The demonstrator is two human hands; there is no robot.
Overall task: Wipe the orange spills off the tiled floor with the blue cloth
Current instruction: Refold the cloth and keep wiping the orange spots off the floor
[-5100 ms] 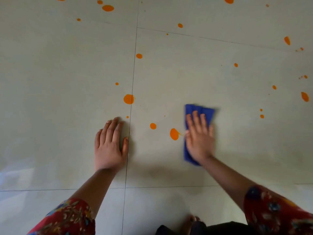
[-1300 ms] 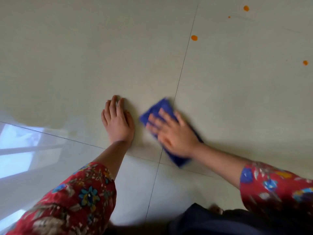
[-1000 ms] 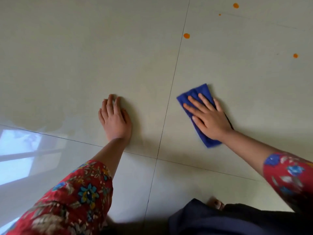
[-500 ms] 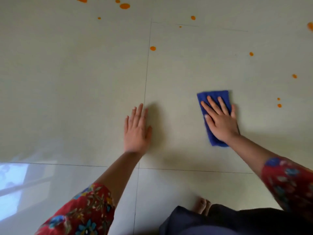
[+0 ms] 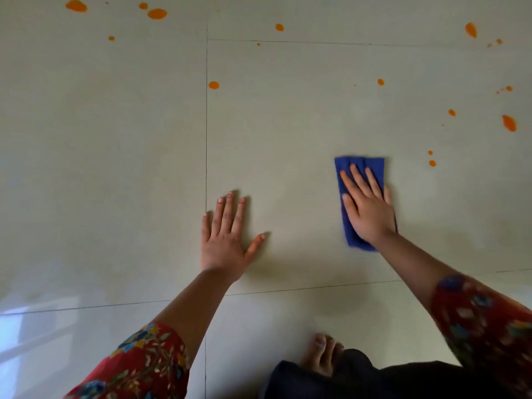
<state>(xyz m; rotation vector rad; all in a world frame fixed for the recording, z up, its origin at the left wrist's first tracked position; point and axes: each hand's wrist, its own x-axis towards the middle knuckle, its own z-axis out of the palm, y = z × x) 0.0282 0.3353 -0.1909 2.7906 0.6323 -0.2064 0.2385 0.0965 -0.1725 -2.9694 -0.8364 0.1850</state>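
Observation:
A folded blue cloth lies flat on the pale tiled floor, right of centre. My right hand presses on it with straight, spread fingers and covers most of it. My left hand rests flat on the bare tile, fingers spread, a little left of the cloth. Orange spills dot the floor beyond both hands: a round drop by the tile joint, two small drops just right of the cloth, a larger blotch at far right, and several more along the top edge.
Thin grout lines cross the floor, one running up from my left hand. My bare foot and dark trousers sit at the bottom edge. A bright window reflection lies on the tile at lower left.
Over the earlier frames my right hand slid the cloth left, then right across the tile; the spots near my hands are gone. The view has tilted up, showing more far spills.

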